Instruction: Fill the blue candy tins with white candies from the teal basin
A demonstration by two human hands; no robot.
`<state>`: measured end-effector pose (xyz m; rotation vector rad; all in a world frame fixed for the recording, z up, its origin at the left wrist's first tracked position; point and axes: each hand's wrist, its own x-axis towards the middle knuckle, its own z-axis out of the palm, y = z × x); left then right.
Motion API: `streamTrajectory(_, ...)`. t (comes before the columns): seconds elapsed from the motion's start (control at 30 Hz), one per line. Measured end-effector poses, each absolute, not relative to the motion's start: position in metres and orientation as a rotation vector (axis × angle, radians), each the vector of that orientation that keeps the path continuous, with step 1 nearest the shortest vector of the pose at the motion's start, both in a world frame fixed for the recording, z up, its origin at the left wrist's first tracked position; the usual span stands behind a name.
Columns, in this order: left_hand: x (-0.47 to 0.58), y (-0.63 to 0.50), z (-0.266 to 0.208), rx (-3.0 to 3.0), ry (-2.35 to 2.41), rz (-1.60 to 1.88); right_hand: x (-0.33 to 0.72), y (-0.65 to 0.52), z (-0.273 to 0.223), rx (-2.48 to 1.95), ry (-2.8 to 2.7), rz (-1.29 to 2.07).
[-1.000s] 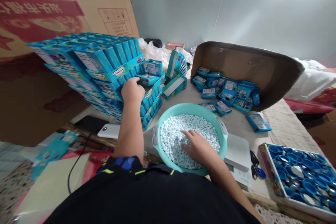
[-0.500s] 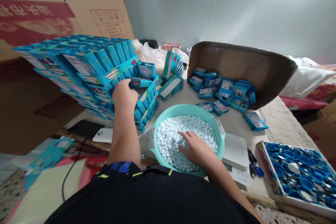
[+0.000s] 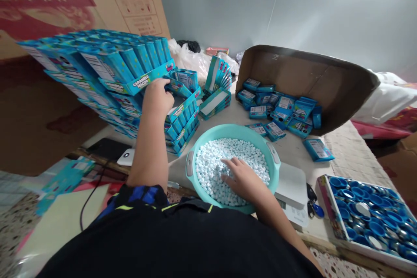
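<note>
My left hand reaches into the top open display tray of a blue stack. Its curled fingers are on a small blue candy box, which stands tilted there; the fingertips are partly hidden. Another blue box stands upright behind it. Beside the hand, filled trays of blue boxes are piled high. My right hand rests on small pale-blue candies in a turquoise basin, fingers stretched and apart.
A cardboard box on its side spills small blue boxes. Folded display cartons lie behind the basin. A white scale, keys and a tray of blue-rimmed metal caps are at right. A black phone lies at left.
The small blue box by my left hand went from lying nearly flat to tilted up, and that hand shifted slightly. My right hand stays over the candies. The view has shifted a little.
</note>
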<state>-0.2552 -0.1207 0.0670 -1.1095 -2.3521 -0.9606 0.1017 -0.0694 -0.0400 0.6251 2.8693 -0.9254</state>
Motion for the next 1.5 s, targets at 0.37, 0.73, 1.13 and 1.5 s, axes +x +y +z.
streamTrajectory(0.37, -0.284, -0.089, 0.077, -1.136, -2.475, -0.938, 0.102, -0.07, -0.041, 0.621, 2.871, -0.942)
streamTrajectory(0.73, -0.286, -0.082, 0.067, -1.188, -2.216, -1.055, 0.101, -0.069, -0.045, 0.617, 2.867, -0.923)
streamTrajectory(1.13, -0.275, -0.083, 0.076, -1.134, -2.072, -1.045, 0.103, -0.069, -0.045, 0.595, 2.876, -0.92)
streamTrajectory(1.5, -0.261, -0.088, 0.073, -1.253, -2.154, -0.868, 0.103, -0.072, -0.047, 0.564, 2.873, -0.912)
